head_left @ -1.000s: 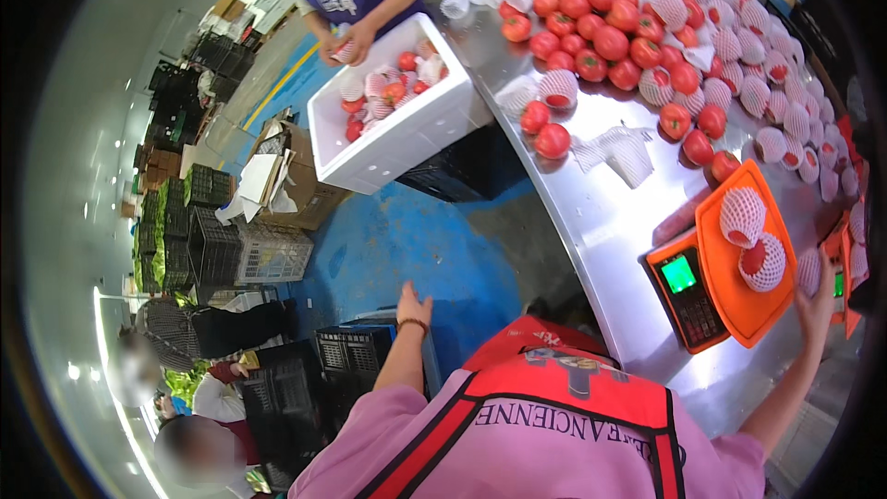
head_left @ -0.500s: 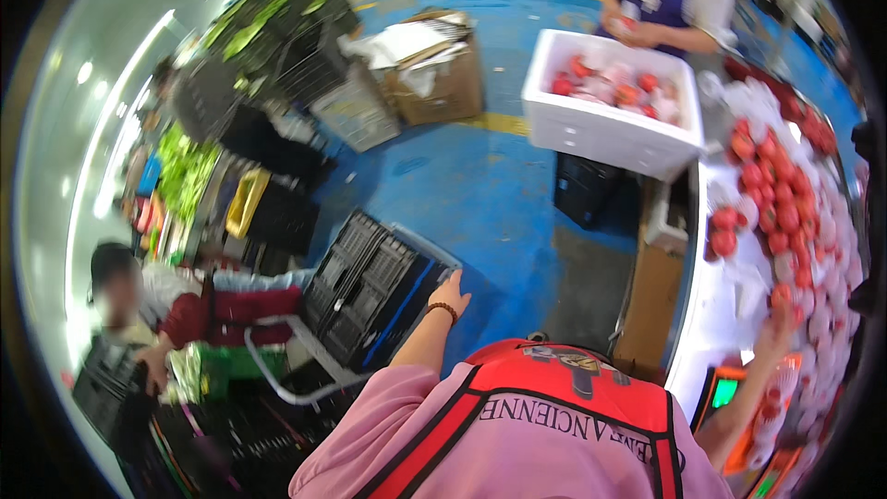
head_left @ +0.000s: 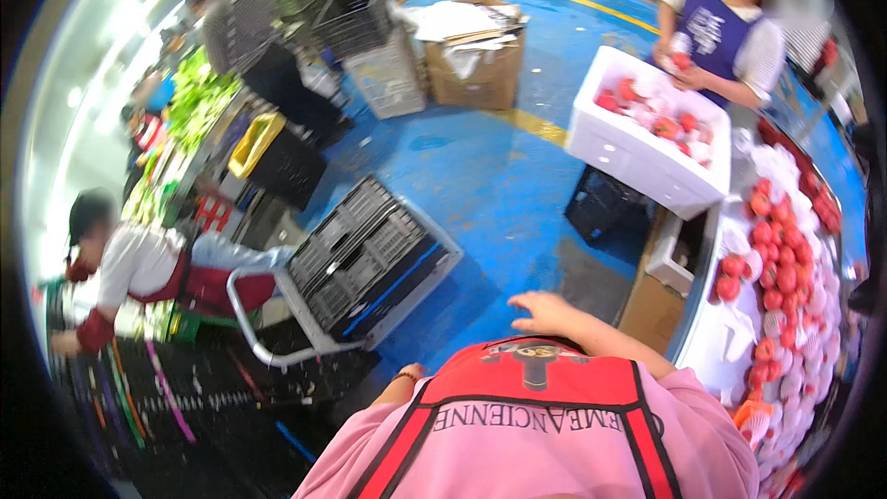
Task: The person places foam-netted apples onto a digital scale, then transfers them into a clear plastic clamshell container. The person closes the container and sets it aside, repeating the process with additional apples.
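Observation:
My right hand (head_left: 547,314) reaches across in front of my red apron (head_left: 540,383), over the blue floor. Its fingers stretch apart and nothing is in them. Low at the apron's left edge is my left hand (head_left: 413,371), with a beaded bracelet at the wrist; its fingers are hidden behind the apron. Beyond it, to the left, a metal-handled trolley (head_left: 446,263) carries folded black crates (head_left: 370,245). On the right, a white table (head_left: 716,342) is heaped with red round fruit (head_left: 781,249), many in pale foam nets.
A person in a purple apron (head_left: 710,32) holds fruit behind a white foam box (head_left: 637,152) of fruit. Another person in a maroon apron (head_left: 157,263) leans over dark crates (head_left: 203,397) at left. A cardboard box (head_left: 476,69) and yellow-lined bin (head_left: 277,166) stand farther off.
My right hand has left the fruit table and come across in front of me. My left hand has drawn back from the trolley toward my body. The view has turned left.

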`<action>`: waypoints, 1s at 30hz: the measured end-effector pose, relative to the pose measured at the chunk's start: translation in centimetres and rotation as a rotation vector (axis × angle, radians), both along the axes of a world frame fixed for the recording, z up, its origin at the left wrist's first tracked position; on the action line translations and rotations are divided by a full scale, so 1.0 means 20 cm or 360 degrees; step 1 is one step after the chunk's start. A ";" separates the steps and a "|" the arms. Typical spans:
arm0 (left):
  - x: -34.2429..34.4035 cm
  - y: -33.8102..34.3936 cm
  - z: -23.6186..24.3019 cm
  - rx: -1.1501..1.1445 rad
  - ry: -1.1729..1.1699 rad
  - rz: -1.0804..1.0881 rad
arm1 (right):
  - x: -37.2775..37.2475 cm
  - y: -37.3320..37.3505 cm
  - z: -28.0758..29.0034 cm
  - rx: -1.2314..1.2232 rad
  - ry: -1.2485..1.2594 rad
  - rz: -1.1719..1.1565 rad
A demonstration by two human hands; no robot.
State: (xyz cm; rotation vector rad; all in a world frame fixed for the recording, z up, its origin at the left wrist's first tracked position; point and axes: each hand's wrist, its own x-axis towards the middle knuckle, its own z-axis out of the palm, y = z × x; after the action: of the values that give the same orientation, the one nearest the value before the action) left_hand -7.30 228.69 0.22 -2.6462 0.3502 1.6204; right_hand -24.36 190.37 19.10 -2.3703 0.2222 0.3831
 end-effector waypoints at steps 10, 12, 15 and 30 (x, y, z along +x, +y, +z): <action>0.41 -1.21 0.09 -0.0171 -0.0411 -0.1245 | -1.01 -0.04 0.09 0.0554 -0.0223 -0.1624; 0.42 -1.60 0.06 -0.0419 -0.0546 -0.1600 | -1.20 0.05 0.20 0.0591 -0.0321 -0.1892; -0.07 -2.25 0.34 -0.0779 -0.0540 -0.1721 | -1.53 0.25 0.25 0.0667 -0.0548 -0.2273; -2.30 -3.61 0.99 -0.2334 -0.0242 -0.2069 | -2.28 0.85 0.36 0.0891 -0.1105 -0.3201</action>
State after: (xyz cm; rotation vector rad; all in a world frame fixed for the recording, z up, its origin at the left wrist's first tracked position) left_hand -53.32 156.42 20.02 -1.6561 3.1440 0.5866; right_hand -69.89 207.30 26.32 -0.7379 1.5690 -1.1109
